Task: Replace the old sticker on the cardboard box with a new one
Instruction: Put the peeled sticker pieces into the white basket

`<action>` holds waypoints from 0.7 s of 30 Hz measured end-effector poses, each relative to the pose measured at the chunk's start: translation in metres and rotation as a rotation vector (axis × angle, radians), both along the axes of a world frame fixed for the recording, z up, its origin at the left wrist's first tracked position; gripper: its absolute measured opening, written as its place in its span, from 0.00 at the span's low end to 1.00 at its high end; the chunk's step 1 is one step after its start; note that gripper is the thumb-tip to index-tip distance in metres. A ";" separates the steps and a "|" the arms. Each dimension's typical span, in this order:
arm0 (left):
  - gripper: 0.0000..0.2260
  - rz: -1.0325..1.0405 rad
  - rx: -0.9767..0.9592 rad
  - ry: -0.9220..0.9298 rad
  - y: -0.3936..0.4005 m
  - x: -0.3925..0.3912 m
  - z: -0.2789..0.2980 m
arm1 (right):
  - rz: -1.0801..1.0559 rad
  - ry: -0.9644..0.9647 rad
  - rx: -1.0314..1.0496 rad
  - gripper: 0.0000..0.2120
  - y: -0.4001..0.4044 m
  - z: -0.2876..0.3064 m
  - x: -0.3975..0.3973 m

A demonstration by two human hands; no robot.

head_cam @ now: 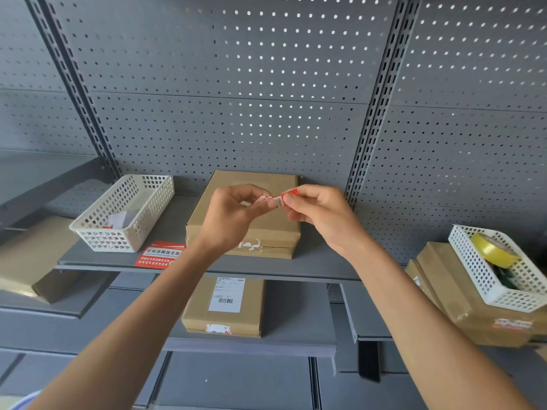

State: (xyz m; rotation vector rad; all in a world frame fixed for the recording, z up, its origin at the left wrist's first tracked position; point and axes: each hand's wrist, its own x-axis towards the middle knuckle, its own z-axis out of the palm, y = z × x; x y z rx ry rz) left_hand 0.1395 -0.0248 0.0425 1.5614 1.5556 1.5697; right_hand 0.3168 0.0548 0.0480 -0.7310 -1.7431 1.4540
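I see the cardboard box [245,214] lying flat on the grey shelf [310,258], its long side running back toward the pegboard, plain brown with a taped seam along the near face. On that near face there is a torn white patch of sticker residue [250,244], ragged at the edges, with a thin dark line running right from it. A small red and white sticker [278,199] sits above the box top, crumpled and folded on itself, with some black print showing on its white part. I see a larger red sticker [161,254] with white characters lying flat on the shelf, just left of the box's near corner.
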 end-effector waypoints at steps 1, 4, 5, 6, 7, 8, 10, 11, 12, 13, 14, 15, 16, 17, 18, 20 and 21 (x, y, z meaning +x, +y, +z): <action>0.05 0.010 -0.006 0.013 -0.001 -0.001 0.000 | 0.002 0.006 -0.013 0.04 -0.001 0.000 -0.001; 0.07 0.055 -0.022 0.052 -0.006 -0.007 0.002 | -0.018 0.010 -0.013 0.05 -0.007 0.002 -0.009; 0.07 0.070 -0.025 0.054 -0.007 -0.011 0.002 | -0.032 0.006 0.002 0.05 -0.008 0.002 -0.013; 0.07 0.087 -0.028 0.051 -0.008 -0.015 0.001 | -0.046 0.003 0.015 0.06 -0.010 0.002 -0.018; 0.06 0.102 -0.030 0.045 -0.009 -0.020 0.000 | -0.060 0.004 0.024 0.06 -0.011 0.001 -0.023; 0.06 0.115 -0.030 0.036 -0.010 -0.024 -0.001 | -0.072 0.009 0.029 0.06 -0.011 0.000 -0.028; 0.06 0.126 -0.023 0.026 -0.013 -0.032 -0.002 | -0.091 0.023 0.030 0.05 -0.013 -0.001 -0.039; 0.06 0.132 -0.017 0.029 -0.015 -0.035 -0.002 | -0.096 0.031 0.028 0.04 -0.014 -0.001 -0.044; 0.07 0.140 -0.009 0.035 -0.017 -0.039 -0.001 | -0.096 0.040 0.027 0.04 -0.014 -0.001 -0.050; 0.07 0.148 0.002 0.045 -0.019 -0.043 0.000 | -0.096 0.046 0.026 0.04 -0.015 -0.002 -0.056; 0.07 0.155 0.012 0.053 -0.020 -0.047 0.000 | -0.098 0.053 0.025 0.04 -0.015 -0.002 -0.061; 0.07 0.165 0.023 0.057 -0.021 -0.051 0.000 | -0.101 0.058 0.025 0.03 -0.015 -0.002 -0.067; 0.06 0.180 0.033 0.058 -0.022 -0.058 0.000 | -0.101 0.061 0.028 0.02 -0.015 -0.002 -0.073; 0.04 0.198 0.042 0.067 -0.022 -0.065 -0.001 | -0.096 0.063 0.038 0.02 -0.014 -0.002 -0.080; 0.03 0.209 0.048 0.075 -0.024 -0.072 0.000 | -0.085 0.060 0.051 0.03 -0.015 -0.002 -0.087; 0.03 0.213 0.048 0.071 -0.027 -0.087 0.001 | -0.064 0.049 0.070 0.04 -0.015 -0.001 -0.102; 0.03 0.216 0.046 0.069 -0.029 -0.096 0.003 | -0.053 0.043 0.072 0.05 -0.016 0.000 -0.111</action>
